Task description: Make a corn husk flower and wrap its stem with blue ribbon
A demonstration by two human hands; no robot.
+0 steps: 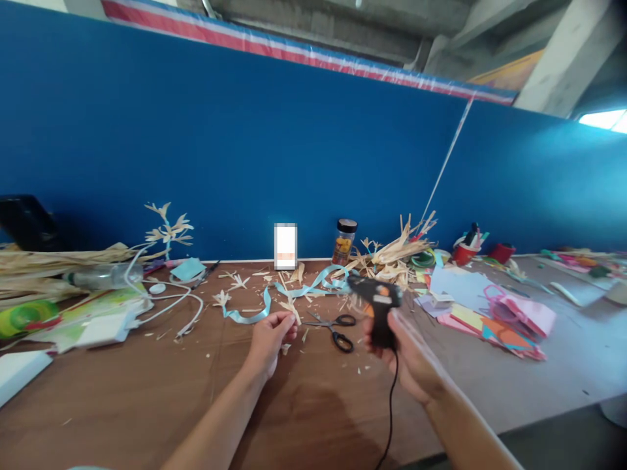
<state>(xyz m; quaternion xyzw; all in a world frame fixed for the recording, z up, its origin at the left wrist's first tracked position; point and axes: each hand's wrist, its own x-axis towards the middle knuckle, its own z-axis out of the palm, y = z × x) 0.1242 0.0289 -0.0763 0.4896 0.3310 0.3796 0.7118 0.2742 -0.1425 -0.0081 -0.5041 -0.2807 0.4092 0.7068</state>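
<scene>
Between its thumb and fingers, my left hand (275, 335) pinches a pale strip of dried husk (292, 307) above the brown table. My right hand (404, 352) is wrapped round the handle of a black glue gun (379, 299), its nozzle pointing left; a black cord hangs from the handle. Black-handled scissors (337, 324) lie on the table between the hands. Behind them a light blue ribbon (313, 286) curls across the table. Husk scraps (238, 281) are scattered around it.
At the left are a husk flower (169, 232), a clear bottle (105, 277) and a white cable (166, 301). A black-lidded jar (345, 241) stands by the blue partition (294, 143). To the right lie a husk bundle (399, 251), coloured papers (490, 323) and a pink paper bag (524, 310).
</scene>
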